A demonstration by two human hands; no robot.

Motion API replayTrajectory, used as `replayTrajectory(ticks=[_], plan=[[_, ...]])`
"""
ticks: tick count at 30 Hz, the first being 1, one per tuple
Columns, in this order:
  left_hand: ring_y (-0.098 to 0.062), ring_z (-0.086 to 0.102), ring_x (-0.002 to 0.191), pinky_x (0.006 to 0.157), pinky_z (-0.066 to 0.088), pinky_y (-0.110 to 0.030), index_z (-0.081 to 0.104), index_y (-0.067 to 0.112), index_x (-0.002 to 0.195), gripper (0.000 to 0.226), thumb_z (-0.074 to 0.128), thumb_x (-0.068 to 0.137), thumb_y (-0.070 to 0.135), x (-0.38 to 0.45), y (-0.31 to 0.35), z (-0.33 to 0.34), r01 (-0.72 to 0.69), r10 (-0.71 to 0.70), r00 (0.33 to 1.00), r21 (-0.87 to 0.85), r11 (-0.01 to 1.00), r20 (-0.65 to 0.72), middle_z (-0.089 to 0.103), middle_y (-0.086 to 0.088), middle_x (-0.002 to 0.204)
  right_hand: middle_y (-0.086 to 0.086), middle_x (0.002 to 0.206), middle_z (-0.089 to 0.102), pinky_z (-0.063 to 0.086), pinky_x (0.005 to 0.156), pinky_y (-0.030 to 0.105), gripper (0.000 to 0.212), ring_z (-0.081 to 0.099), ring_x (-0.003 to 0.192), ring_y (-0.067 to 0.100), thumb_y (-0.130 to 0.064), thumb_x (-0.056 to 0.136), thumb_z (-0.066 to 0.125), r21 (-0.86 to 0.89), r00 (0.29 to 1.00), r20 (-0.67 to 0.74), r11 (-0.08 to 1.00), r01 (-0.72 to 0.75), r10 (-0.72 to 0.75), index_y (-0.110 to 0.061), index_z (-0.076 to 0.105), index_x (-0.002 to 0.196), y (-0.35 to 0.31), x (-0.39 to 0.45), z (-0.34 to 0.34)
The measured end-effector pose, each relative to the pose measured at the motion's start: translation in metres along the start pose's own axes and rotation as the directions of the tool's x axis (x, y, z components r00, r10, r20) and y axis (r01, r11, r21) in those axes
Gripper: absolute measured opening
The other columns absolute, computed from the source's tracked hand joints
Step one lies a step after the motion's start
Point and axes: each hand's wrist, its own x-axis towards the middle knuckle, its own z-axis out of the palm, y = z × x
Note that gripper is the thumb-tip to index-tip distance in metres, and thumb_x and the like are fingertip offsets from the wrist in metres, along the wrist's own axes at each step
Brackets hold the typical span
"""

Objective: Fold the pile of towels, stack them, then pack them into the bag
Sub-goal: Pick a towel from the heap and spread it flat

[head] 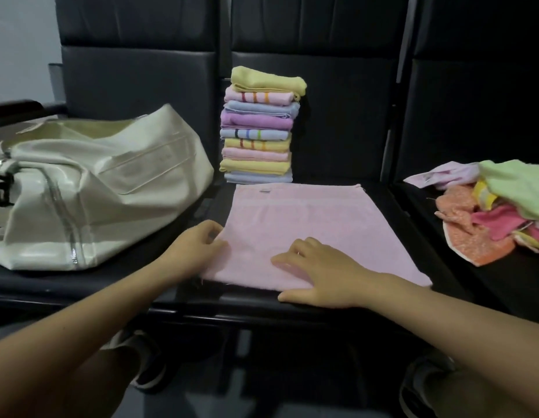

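Observation:
A pink towel lies spread flat on the middle black seat. My left hand pinches its left edge near the front corner with curled fingers. My right hand rests flat on the towel's front part, fingers straight and pointing left. Behind the towel stands a tall stack of folded towels in yellow, pink, blue and purple. A cream white bag sits on the left seat, its top open. A loose pile of unfolded towels lies on the right seat.
The black padded seats have upright backrests right behind the stack. A metal seat frame edge runs along the front. My knees and shoes show below it.

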Motion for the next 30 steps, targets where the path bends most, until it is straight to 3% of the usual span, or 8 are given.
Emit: replayTrajectory(ticks=[5, 10, 13, 16, 19, 22, 26, 30], plan=[[-0.018, 0.054, 0.065, 0.059, 0.039, -0.033, 0.048, 0.019, 0.115, 0.031, 0.061, 0.087, 0.026, -0.019, -0.018, -0.008, -0.034, 0.035, 0.999, 0.366, 0.930, 0.005, 0.053, 0.005, 0.068, -0.002, 0.100, 0.060, 0.041, 0.070, 0.024, 0.029, 0.051, 0.086, 0.016, -0.038, 0.089, 0.049, 0.014, 0.945, -0.231, 0.971, 0.240, -0.230, -0.021, 0.068, 0.104, -0.012, -0.004, 0.015], [-0.019, 0.050, 0.068, 0.060, 0.033, -0.034, 0.046, 0.021, 0.126, 0.041, 0.056, 0.091, 0.040, -0.036, -0.026, -0.013, -0.045, 0.078, 0.996, 0.472, 0.880, -0.051, 0.051, 0.006, 0.069, -0.005, 0.091, 0.060, 0.043, 0.065, 0.027, 0.019, 0.052, 0.080, 0.015, -0.032, 0.089, 0.053, 0.078, 0.925, -0.321, 0.968, 0.239, -0.203, -0.019, 0.067, 0.091, -0.022, -0.001, 0.023], [-0.016, 0.045, 0.074, 0.062, 0.035, -0.032, 0.055, 0.023, 0.114, 0.039, 0.048, 0.088, 0.052, -0.042, -0.026, -0.014, -0.211, 0.286, 0.955, 0.496, 0.842, -0.080, 0.044, 0.009, 0.076, -0.006, 0.089, 0.059, 0.045, 0.064, 0.029, 0.022, 0.052, 0.080, 0.015, -0.035, 0.090, 0.050, 0.107, 0.939, -0.292, 0.970, 0.219, -0.180, -0.020, 0.066, 0.089, -0.021, 0.002, 0.022], [-0.009, 0.041, 0.079, 0.066, 0.042, -0.032, 0.061, 0.027, 0.097, 0.050, 0.029, 0.080, 0.062, -0.040, -0.018, -0.013, -0.399, 0.446, 0.895, 0.480, 0.781, 0.017, 0.043, 0.012, 0.080, -0.009, 0.087, 0.059, 0.042, 0.069, 0.026, 0.022, 0.048, 0.079, 0.008, -0.036, 0.091, 0.053, 0.201, 0.958, -0.268, 0.967, 0.156, -0.099, -0.019, 0.065, 0.087, -0.020, 0.009, 0.017], [-0.008, 0.048, 0.085, 0.073, 0.048, -0.033, 0.063, 0.029, 0.092, 0.057, 0.024, 0.080, 0.069, -0.038, -0.003, -0.003, -0.468, 0.460, 0.877, 0.457, 0.757, 0.136, 0.050, 0.014, 0.085, -0.009, 0.085, 0.064, 0.040, 0.071, 0.018, 0.009, 0.051, 0.079, 0.007, -0.025, 0.092, 0.062, 0.413, 0.976, -0.210, 0.910, 0.038, 0.054, -0.020, 0.066, 0.085, -0.016, 0.017, 0.008], [-0.017, 0.056, 0.091, 0.068, 0.042, -0.033, 0.059, 0.021, 0.088, 0.066, 0.015, 0.074, 0.068, -0.028, 0.009, 0.010, -0.526, 0.479, 0.844, 0.542, 0.655, 0.241, 0.056, 0.006, 0.089, -0.004, 0.084, 0.068, 0.043, 0.070, 0.017, 0.010, 0.058, 0.077, 0.010, -0.022, 0.090, 0.064, 0.532, 0.980, -0.153, 0.847, -0.025, 0.125, -0.026, 0.063, 0.081, -0.009, 0.025, -0.003], [-0.030, 0.057, 0.086, 0.062, 0.028, -0.034, 0.042, 0.019, 0.079, 0.042, 0.019, 0.081, 0.054, 0.009, 0.023, 0.008, -0.491, 0.453, 0.866, 0.521, 0.698, 0.210, 0.062, -0.008, 0.089, -0.008, 0.070, 0.053, 0.037, 0.063, 0.018, 0.022, 0.045, 0.065, 0.009, -0.025, 0.089, 0.063, 0.376, 0.992, -0.040, 0.922, -0.094, 0.117, -0.023, 0.051, 0.071, 0.003, 0.038, -0.019], [-0.028, 0.052, 0.077, 0.063, 0.028, -0.034, 0.040, 0.019, 0.077, 0.033, 0.032, 0.094, 0.046, 0.049, 0.041, 0.001, -0.455, 0.475, 0.876, 0.472, 0.755, 0.084, 0.063, -0.010, 0.086, -0.004, 0.061, 0.044, 0.033, 0.060, 0.031, 0.037, 0.041, 0.061, 0.014, -0.021, 0.089, 0.059, 0.268, 0.974, 0.001, 0.938, -0.219, 0.227, -0.017, 0.038, 0.059, 0.027, 0.046, -0.037]])
